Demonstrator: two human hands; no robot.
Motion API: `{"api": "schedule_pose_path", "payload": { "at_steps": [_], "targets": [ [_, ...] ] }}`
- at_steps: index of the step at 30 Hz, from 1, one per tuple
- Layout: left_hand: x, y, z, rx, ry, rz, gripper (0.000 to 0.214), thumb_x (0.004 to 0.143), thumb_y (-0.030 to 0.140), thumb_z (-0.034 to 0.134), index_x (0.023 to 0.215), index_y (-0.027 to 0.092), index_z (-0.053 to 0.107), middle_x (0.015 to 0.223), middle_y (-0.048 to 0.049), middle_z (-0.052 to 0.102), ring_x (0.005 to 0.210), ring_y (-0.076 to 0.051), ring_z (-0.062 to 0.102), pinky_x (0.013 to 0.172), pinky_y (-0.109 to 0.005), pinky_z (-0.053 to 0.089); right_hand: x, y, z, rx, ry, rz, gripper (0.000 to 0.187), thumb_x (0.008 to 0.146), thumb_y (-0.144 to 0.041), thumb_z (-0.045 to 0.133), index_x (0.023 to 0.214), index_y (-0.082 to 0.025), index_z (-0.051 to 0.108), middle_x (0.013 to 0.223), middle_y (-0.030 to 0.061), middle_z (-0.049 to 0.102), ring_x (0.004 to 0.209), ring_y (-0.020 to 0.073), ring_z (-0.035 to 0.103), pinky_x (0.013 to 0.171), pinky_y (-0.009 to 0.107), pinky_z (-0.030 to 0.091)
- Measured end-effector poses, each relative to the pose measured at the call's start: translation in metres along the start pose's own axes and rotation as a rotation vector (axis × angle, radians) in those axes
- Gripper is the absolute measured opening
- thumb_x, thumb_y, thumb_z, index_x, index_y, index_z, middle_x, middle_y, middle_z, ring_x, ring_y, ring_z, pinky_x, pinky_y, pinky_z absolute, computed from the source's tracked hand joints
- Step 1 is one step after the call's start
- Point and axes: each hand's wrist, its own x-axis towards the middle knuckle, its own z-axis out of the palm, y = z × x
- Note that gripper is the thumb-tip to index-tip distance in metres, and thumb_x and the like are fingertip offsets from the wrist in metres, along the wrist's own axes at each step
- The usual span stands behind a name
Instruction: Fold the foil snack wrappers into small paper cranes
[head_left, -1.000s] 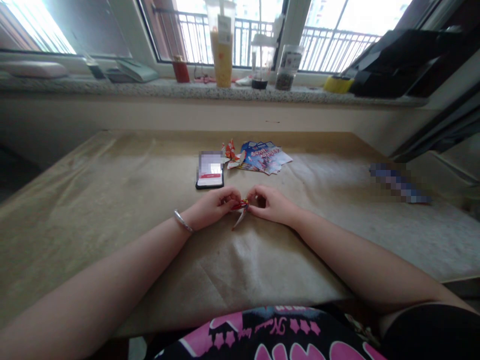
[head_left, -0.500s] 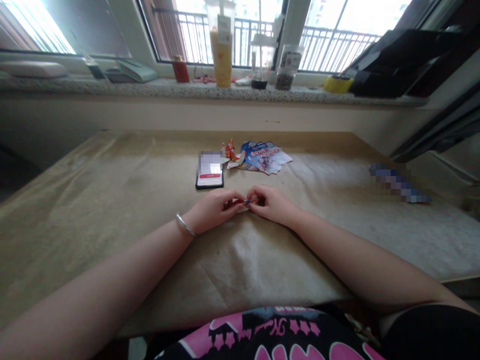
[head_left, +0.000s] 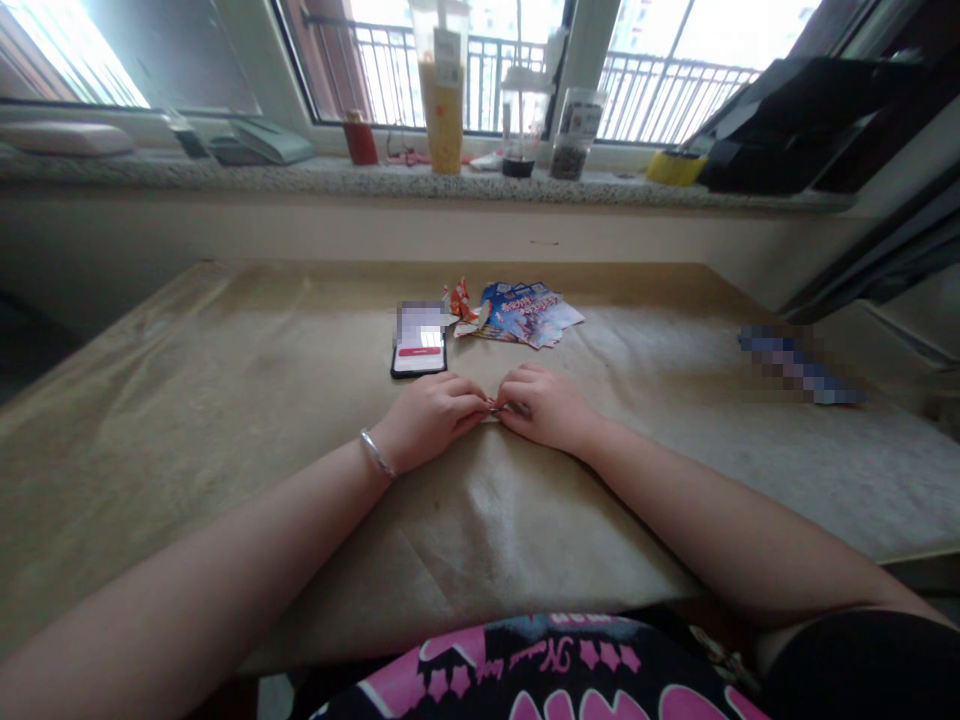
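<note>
Between my two hands is a small piece of folded paper (head_left: 491, 412), mostly hidden by the fingers; a pale edge shows at the table. My left hand (head_left: 437, 418), with a silver bangle at its wrist, pinches the paper's left side. On the opposite side my right hand (head_left: 553, 410) has thumb and fingers closed on it too. Both hands rest low over the tablecloth, fingertips almost touching. Just beyond the left hand lies a phone (head_left: 420, 345) with its screen lit. Behind the hands are fanned blue printed leaflets (head_left: 529, 315) and a crumpled orange-and-white folded paper (head_left: 461, 302).
A beige cloth covers the table (head_left: 300, 360). At the right lies a blurred blue strip-like item (head_left: 799, 365). On the stone windowsill (head_left: 300, 178) stand a tall yellow drink cup (head_left: 444, 115), other cups, a red jar (head_left: 360, 140) and a yellow tape roll (head_left: 675, 167).
My left fingers have closed in toward the right hand and now cover more of the paper. Its red and blue parts, visible before, are mostly hidden. The phone and leaflets stay put.
</note>
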Motion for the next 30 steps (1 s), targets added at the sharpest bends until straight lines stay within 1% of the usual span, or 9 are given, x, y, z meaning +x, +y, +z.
{"api": "schedule_pose_path", "payload": {
  "at_steps": [4, 7, 10, 17, 24, 30],
  "targets": [
    [0.0001, 0.0008, -0.0011, 0.051, -0.013, 0.010, 0.022, 0.092, 0.029, 0.050, 0.087, 0.020, 0.070, 0.091, -0.0032, 0.070, 0.076, -0.014, 0.060, 0.068, -0.026, 0.045, -0.0003, 0.0006, -0.0040, -0.078, -0.031, -0.069, 0.014, 0.084, -0.025, 0.054, 0.081, -0.019, 0.065, 0.082, 0.0056, 0.065, 0.080, 0.0179, 0.054, 0.069, 0.028, 0.040],
    [0.0006, 0.0015, -0.0020, 0.050, -0.028, 0.021, 0.022, 0.091, 0.028, 0.050, 0.088, 0.020, 0.070, 0.092, -0.0032, 0.070, 0.078, -0.014, 0.060, 0.070, -0.027, 0.046, -0.0005, 0.0022, -0.0058, -0.086, -0.053, -0.118, 0.014, 0.085, -0.025, 0.053, 0.084, -0.019, 0.065, 0.086, 0.0056, 0.065, 0.081, 0.0179, 0.054, 0.069, 0.028, 0.040],
    [0.0008, 0.0018, -0.0028, 0.021, -0.028, 0.032, 0.023, 0.091, 0.026, 0.049, 0.088, 0.019, 0.070, 0.092, -0.0045, 0.070, 0.079, -0.014, 0.060, 0.070, -0.026, 0.047, -0.0010, 0.0041, -0.0066, -0.068, -0.068, -0.137, 0.013, 0.083, -0.024, 0.053, 0.085, -0.019, 0.065, 0.088, 0.0061, 0.065, 0.082, 0.0177, 0.055, 0.070, 0.028, 0.041],
    [-0.0011, -0.0005, -0.0039, -0.026, -0.046, 0.066, 0.022, 0.091, 0.026, 0.049, 0.095, 0.020, 0.070, 0.096, -0.0052, 0.069, 0.082, -0.015, 0.061, 0.074, -0.027, 0.049, -0.0011, 0.0057, -0.0071, -0.052, -0.087, -0.132, 0.010, 0.079, -0.024, 0.058, 0.085, -0.019, 0.064, 0.092, 0.0065, 0.064, 0.085, 0.0181, 0.056, 0.072, 0.028, 0.043],
    [-0.0023, -0.0007, -0.0033, -0.079, -0.057, 0.018, 0.019, 0.090, 0.025, 0.051, 0.094, 0.019, 0.069, 0.097, -0.0068, 0.066, 0.086, -0.015, 0.060, 0.077, -0.027, 0.049, -0.0010, 0.0032, -0.0100, -0.165, -0.094, -0.138, 0.015, 0.083, -0.029, 0.055, 0.084, -0.018, 0.065, 0.091, 0.0070, 0.066, 0.085, 0.0190, 0.058, 0.070, 0.029, 0.042],
    [-0.0027, -0.0010, -0.0018, 0.008, -0.095, 0.011, 0.019, 0.089, 0.029, 0.053, 0.099, 0.017, 0.065, 0.095, -0.0068, 0.065, 0.084, -0.016, 0.060, 0.074, -0.028, 0.048, -0.0008, 0.0006, -0.0068, -0.166, -0.064, -0.084, 0.014, 0.082, -0.027, 0.056, 0.085, -0.018, 0.066, 0.088, 0.0060, 0.068, 0.084, 0.0181, 0.059, 0.071, 0.028, 0.042]
  ]
}}
